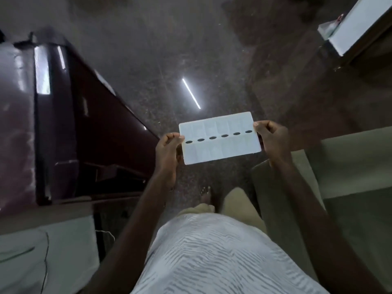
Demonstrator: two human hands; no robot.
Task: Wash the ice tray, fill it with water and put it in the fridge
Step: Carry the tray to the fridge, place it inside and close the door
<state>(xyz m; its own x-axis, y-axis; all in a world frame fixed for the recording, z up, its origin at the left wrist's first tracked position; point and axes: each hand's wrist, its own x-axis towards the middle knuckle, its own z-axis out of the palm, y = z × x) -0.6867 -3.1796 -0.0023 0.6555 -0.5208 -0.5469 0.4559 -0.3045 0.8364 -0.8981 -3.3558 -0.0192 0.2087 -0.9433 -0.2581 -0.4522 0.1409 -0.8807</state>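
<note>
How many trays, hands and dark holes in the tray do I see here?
White ice tray: 1
Hands: 2, left hand and right hand, each pinching one end
Row of dark oval holes: 6
Total: 9

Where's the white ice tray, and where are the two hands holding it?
White rectangular plastic ice tray (216, 150), head view: on its lower row of cells.
Left hand (167, 150), head view: middle of the hand.
Right hand (271, 138), head view: middle of the hand.
</note>
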